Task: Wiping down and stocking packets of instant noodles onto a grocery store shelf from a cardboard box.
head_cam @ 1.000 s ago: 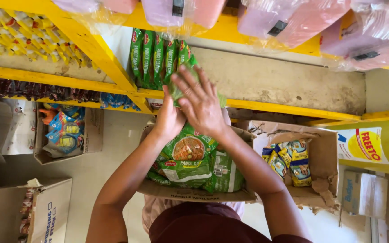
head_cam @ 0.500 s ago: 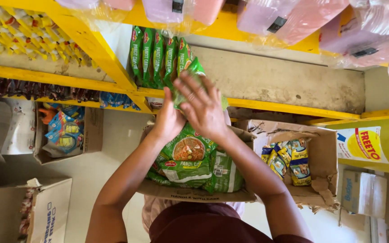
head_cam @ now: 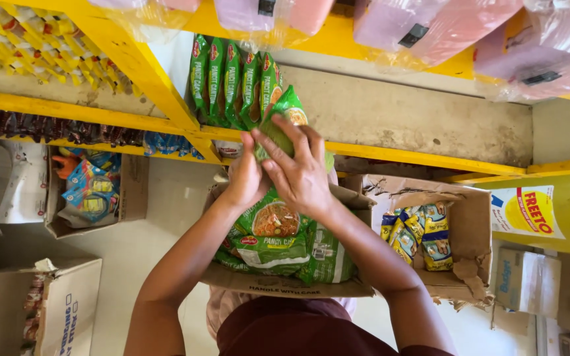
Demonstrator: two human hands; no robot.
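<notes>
Yellow shelf (head_cam: 390, 153) runs across the back, a row of green noodle packets (head_cam: 232, 82) standing at its left end, with an open cardboard box (head_cam: 285, 287) of the same packets propped below against the person. Both hands grip one green packet (head_cam: 290, 109) raised at the shelf edge beside that row: right hand (head_cam: 298, 173) wrapped over it, left hand (head_cam: 249, 178) mostly hidden behind, so its grip is hard to make out.

The person wears a dark maroon top (head_cam: 311, 329), both forearms bare, no rings or watch.
</notes>
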